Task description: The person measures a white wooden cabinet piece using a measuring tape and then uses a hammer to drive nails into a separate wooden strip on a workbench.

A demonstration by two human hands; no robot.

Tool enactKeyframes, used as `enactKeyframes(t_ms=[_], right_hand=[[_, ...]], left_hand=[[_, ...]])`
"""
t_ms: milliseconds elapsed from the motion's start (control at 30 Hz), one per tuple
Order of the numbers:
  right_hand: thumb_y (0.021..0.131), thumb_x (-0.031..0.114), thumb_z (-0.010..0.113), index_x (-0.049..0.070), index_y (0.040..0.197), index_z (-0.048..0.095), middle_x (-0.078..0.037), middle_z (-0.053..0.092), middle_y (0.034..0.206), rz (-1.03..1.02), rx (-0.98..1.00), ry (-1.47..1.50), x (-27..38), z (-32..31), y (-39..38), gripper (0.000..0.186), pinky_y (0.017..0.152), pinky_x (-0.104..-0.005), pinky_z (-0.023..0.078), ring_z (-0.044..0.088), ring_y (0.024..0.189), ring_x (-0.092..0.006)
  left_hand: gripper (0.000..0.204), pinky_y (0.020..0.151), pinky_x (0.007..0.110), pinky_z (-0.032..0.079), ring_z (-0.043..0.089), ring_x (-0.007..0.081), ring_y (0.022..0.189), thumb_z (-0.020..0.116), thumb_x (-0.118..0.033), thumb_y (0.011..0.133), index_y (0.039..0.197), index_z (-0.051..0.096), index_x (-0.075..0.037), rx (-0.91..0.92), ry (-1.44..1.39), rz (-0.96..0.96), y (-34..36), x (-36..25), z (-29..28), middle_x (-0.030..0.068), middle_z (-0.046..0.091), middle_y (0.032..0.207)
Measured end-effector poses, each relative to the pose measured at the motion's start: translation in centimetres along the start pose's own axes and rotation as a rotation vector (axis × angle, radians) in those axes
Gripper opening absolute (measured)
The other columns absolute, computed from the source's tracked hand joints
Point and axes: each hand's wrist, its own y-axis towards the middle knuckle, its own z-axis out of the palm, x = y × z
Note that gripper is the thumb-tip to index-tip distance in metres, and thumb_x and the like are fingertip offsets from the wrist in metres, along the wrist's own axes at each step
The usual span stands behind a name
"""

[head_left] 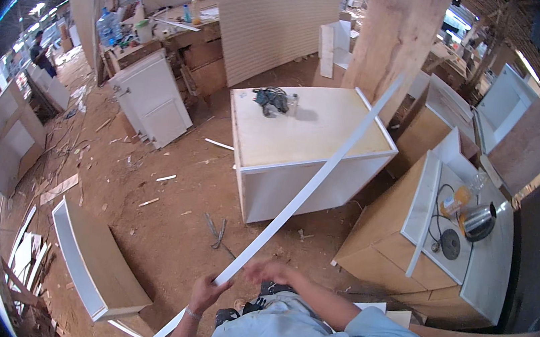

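Because the long, flat white strip (304,189) likely needs steadying, left grip (206,293) wrapped round it; right grip (265,272) loosely uncurled alongside, apparently empty.

Floor (190,189) offered passage between the tan box (109,260) and white cabinet (294,138); a long strip (292,205) slanted across the way ahead.

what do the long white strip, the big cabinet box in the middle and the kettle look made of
Long white strip: possibly coated board or plastic; smooth, evenly white.
Cabinet box: probably wood panel; tan top, white side faces.
Kettle: likely polished metal, judging by bright reflections.
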Motion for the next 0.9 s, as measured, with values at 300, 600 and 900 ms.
enactKeyframes(t_ms=[300,600,900], right_hand=[[0.102,0.045,0.046,0.008,0.134,0.047,-0.018,0.063,0.122,-0.582,-0.412,0.261,26.2,7.2,6.7,0.049,0.098,-0.0472,0.049,0.061,0.117,-0.0314],[0.097,0.036,0.054,0.002,0.120,0.053,-0.019,0.067,0.109,-0.559,-0.172,-0.125,27.1,21.3,26.8,0.041,0.091,-0.0416,0.052,0.066,0.100,-0.0298],[0.100,0.034,0.059,0.007,0.128,0.051,-0.017,0.065,0.116,-0.426,0.107,-0.117,28.7,37.3,35.3,0.040,0.084,-0.0332,0.054,0.066,0.097,-0.0231]], left_hand=[[0.049,0.069,0.041,0.054,0.071,0.0321,0.074,0.076,-0.052,0.078,0.099,0.075,-0.007,-0.243,0.026,-0.323,-11.7,15.8,-3.8,0.0186,0.070,0.077],[0.051,0.081,0.048,0.054,0.068,0.0399,0.090,0.066,-0.056,0.083,0.101,0.074,-0.009,-0.531,0.128,-0.485,-17.4,24.2,-4.7,0.0211,0.071,0.094],[0.042,0.075,0.046,0.052,0.068,0.0367,0.084,0.068,-0.054,0.085,0.096,0.072,-0.014,-0.957,-0.138,-0.494,-22.5,17.7,-19.5,0.0154,0.071,0.088]])
